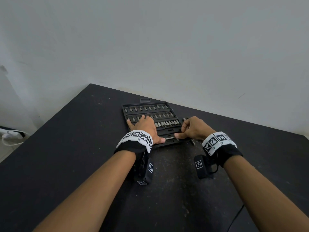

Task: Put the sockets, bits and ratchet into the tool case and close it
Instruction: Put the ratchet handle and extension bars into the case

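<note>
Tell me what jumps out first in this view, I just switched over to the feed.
The open tool case lies mid-table on the black table, its rows filled with sockets and bits. The left hand rests flat on its left part, while the right hand pinches a slim metal bar at the case's near edge.

You see the scene in soft, even light, a bit dim, with no hard shadows; only faint shade lies under your forearms on the dark surface [66,148]. The wall [167,39] looks grey-white and gets darker toward the left corner. The wide lens bends the edges, so your arms look stretched. The small metal pieces in the tool case [150,114] are slightly soft, with weak glints.
</note>
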A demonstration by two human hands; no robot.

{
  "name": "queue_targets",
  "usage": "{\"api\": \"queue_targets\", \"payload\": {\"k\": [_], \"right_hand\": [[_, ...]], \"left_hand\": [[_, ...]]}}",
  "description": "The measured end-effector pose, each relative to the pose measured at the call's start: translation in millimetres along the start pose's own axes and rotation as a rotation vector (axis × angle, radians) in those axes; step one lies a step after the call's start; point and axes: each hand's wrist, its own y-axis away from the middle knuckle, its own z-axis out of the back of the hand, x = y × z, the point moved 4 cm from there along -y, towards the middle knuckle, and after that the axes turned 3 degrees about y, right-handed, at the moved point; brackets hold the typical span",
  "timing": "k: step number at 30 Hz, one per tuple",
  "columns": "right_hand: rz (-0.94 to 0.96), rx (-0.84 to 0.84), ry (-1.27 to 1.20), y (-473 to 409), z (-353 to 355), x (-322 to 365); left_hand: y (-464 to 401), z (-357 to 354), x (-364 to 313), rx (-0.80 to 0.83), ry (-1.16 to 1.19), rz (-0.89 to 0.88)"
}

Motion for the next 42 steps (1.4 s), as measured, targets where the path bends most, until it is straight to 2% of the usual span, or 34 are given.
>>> {"api": "queue_targets", "payload": {"k": [9, 16, 23, 27, 29, 31, 33, 36, 42], "right_hand": [[0.039, -0.003, -0.101, -4, -2, -14], [0.026, 0.015, -0.044, -4, -3, -11], [0.015, -0.01, 0.106, 3, -1, 6], [0.022, -0.02, 0.084, 8, 1, 3], [0.028, -0.068, -0.038, 10, 1, -8], [0.014, -0.146, -0.285, 11, 2, -22], [-0.033, -0.291, -0.423, 13, 9, -42], [-0.083, -0.487, -0.292, 15, 27, -63], [-0.053, -0.404, -0.096, 14, 29, -55]], "left_hand": [[1, 2, 2, 0.072, 0.03, -0.002], [-10, -9, 2, -0.009, -0.005, 0.03], [-15, -10, 1, -0.002, -0.011, 0.091], [-12, -9, 2, -0.016, -0.007, 0.095], [-12, -10, 1, -0.004, 0.003, 0.091], [-13, -10, 0, 0.008, 0.008, 0.095], [-12, -10, 0, 0.013, 0.001, 0.092], [-11, -10, -2, 0.019, -0.024, 0.061], [-2, -3, 0, 0.051, -0.04, 0.025]]}}
